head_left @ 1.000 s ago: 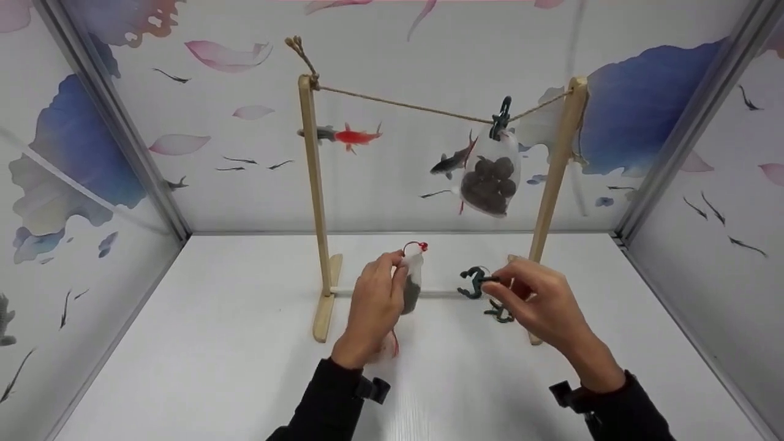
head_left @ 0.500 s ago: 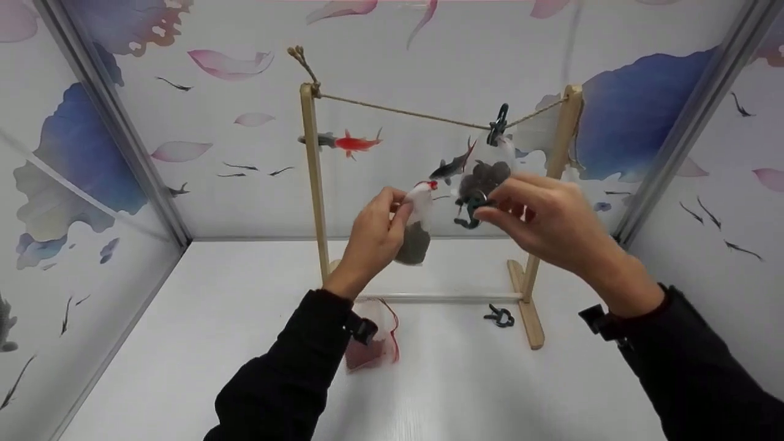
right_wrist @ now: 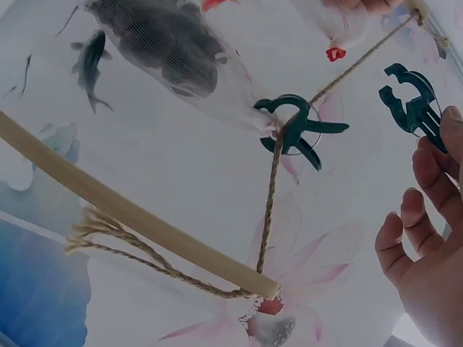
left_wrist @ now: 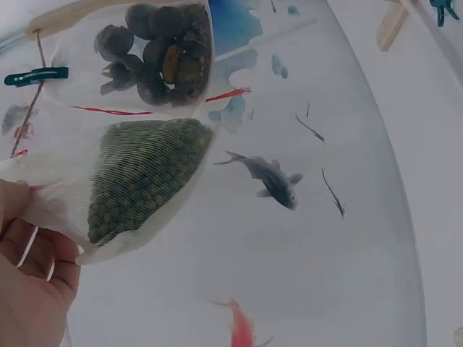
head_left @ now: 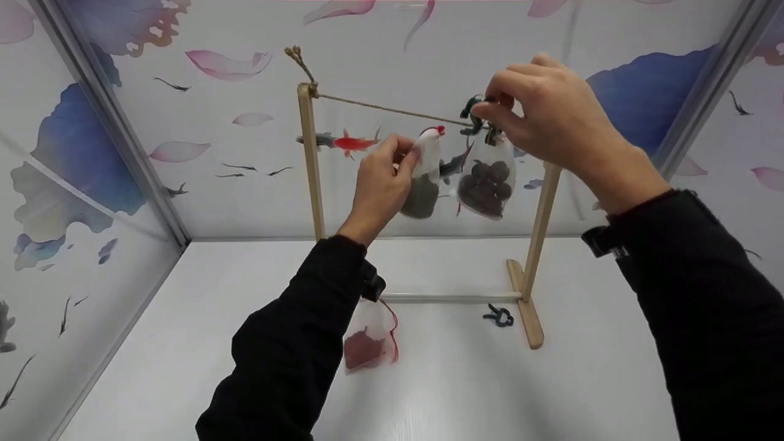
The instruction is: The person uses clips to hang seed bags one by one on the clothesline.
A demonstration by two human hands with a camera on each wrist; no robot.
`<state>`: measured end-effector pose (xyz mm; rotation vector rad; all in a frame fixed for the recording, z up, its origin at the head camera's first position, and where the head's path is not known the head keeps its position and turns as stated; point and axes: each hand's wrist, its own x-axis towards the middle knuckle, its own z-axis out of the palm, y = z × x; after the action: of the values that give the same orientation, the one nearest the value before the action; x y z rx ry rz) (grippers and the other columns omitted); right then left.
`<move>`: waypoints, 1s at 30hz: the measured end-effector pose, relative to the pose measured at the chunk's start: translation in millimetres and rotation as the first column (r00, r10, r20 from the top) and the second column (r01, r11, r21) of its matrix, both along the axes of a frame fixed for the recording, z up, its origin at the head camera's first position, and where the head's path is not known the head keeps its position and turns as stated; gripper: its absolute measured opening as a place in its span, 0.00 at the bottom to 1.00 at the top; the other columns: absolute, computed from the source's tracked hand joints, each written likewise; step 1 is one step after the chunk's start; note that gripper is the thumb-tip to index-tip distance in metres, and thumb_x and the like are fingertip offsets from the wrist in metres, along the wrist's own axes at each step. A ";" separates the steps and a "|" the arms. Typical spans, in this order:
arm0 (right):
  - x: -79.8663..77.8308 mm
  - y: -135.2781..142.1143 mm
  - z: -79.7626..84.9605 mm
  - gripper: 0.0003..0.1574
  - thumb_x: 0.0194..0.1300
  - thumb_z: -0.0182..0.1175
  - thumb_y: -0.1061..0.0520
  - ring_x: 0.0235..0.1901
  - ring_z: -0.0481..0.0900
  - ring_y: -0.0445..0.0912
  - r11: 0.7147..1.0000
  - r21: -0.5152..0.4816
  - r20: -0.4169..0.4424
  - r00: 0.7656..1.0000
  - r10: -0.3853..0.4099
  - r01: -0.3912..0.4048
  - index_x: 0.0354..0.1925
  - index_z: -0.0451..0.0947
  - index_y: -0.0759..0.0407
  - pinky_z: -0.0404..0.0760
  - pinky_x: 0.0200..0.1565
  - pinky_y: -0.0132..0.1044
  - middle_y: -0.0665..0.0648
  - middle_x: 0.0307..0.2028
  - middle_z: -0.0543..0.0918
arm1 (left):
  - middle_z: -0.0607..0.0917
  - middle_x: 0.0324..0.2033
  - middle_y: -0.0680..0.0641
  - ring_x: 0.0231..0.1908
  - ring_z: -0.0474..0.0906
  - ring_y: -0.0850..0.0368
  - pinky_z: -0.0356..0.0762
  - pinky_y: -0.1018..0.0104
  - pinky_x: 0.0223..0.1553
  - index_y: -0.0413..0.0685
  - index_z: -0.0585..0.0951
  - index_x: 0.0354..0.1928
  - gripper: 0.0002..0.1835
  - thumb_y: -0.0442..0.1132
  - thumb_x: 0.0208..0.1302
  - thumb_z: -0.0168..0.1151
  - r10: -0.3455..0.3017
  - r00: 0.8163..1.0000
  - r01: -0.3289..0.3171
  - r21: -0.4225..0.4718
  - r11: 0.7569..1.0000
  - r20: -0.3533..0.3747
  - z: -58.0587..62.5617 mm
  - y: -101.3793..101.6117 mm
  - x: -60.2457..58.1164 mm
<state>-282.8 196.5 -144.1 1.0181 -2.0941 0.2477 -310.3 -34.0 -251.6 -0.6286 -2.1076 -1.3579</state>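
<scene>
My left hand (head_left: 381, 190) pinches the neck of a white mesh drawstring bag (head_left: 422, 197) with green contents, held up just below the rope (head_left: 383, 108). In the left wrist view that bag (left_wrist: 145, 181) tilts with its filled end away from the fingers. Between thumb and fingers my right hand (head_left: 548, 116) holds a dark green spring clip (right_wrist: 416, 105) by its handles, its jaws parted and near the rope. A second mesh bag (head_left: 486, 188) with dark round pieces hangs from the rope by another green clip (right_wrist: 293, 134).
Two wooden posts, left (head_left: 310, 162) and right (head_left: 539, 236), carry the sagging rope. On the white table lie a mesh bag with reddish contents (head_left: 366, 349) and a loose clip (head_left: 500, 316) near the right foot. Printed walls enclose the table.
Both hands have risen from near the table to the rope, the left carrying the green-filled bag and the right the clip. The hanging bag and the table items stay put.
</scene>
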 end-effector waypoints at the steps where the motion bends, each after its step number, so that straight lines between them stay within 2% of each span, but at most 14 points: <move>1: -2.9 -0.4 2.2 0.15 0.73 0.63 0.53 0.34 0.72 0.56 1.000 0.001 0.006 1.000 -0.023 0.023 0.38 0.81 0.66 0.66 0.38 0.47 0.62 0.31 0.83 | 0.85 0.40 0.46 0.40 0.79 0.58 0.73 0.68 0.38 0.38 0.81 0.48 0.08 0.36 0.76 0.58 0.004 1.000 -0.004 0.011 1.000 -0.019 0.5 0.2 -2.0; 5: -14.9 -2.4 5.2 0.16 0.74 0.62 0.51 0.37 0.73 0.57 0.994 0.037 0.082 0.991 -0.103 0.100 0.39 0.81 0.65 0.69 0.41 0.49 0.62 0.32 0.82 | 0.86 0.38 0.47 0.38 0.79 0.59 0.72 0.68 0.35 0.38 0.82 0.46 0.08 0.36 0.75 0.60 0.014 0.997 -0.012 0.037 0.999 -0.074 0.3 0.8 -9.2; 11: -29.6 -6.8 3.4 0.17 0.75 0.61 0.51 0.33 0.73 0.56 0.984 0.113 0.162 0.975 -0.154 0.136 0.37 0.80 0.65 0.66 0.45 0.50 0.62 0.29 0.82 | 0.85 0.38 0.48 0.37 0.77 0.59 0.70 0.69 0.34 0.39 0.82 0.46 0.07 0.36 0.76 0.59 0.012 0.996 -0.009 0.038 0.999 -0.086 -1.3 1.3 -15.7; 19: -37.0 -12.6 0.2 0.19 0.76 0.59 0.50 0.34 0.76 0.58 0.980 0.147 0.237 0.957 -0.169 0.136 0.41 0.82 0.66 0.66 0.51 0.52 0.64 0.32 0.84 | 0.84 0.39 0.48 0.40 0.76 0.59 0.70 0.69 0.36 0.41 0.82 0.47 0.08 0.38 0.76 0.58 0.015 0.997 -0.015 0.002 1.000 -0.080 -3.9 4.4 -20.2; 26: -37.2 -16.7 -0.6 0.18 0.75 0.60 0.52 0.31 0.79 0.58 0.987 0.141 0.196 0.975 -0.102 0.075 0.42 0.83 0.68 0.67 0.50 0.52 0.65 0.33 0.86 | 0.82 0.39 0.48 0.42 0.74 0.58 0.70 0.68 0.39 0.42 0.81 0.46 0.08 0.39 0.77 0.57 -0.010 0.998 0.007 -0.039 0.999 -0.068 -2.1 10.9 -21.2; 30: -37.2 -19.5 -0.1 0.19 0.76 0.59 0.51 0.32 0.79 0.58 0.987 0.145 0.205 0.973 -0.102 0.073 0.44 0.83 0.67 0.66 0.50 0.51 0.65 0.35 0.86 | 0.83 0.40 0.48 0.43 0.75 0.58 0.69 0.68 0.41 0.41 0.81 0.47 0.09 0.40 0.77 0.58 -0.016 0.997 0.012 -0.068 0.998 -0.072 0.1 15.8 -21.6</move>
<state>-320.1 176.9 -144.2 1.0125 -2.3708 0.1761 -331.9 -18.2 -251.5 -0.7106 -2.1015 -1.2572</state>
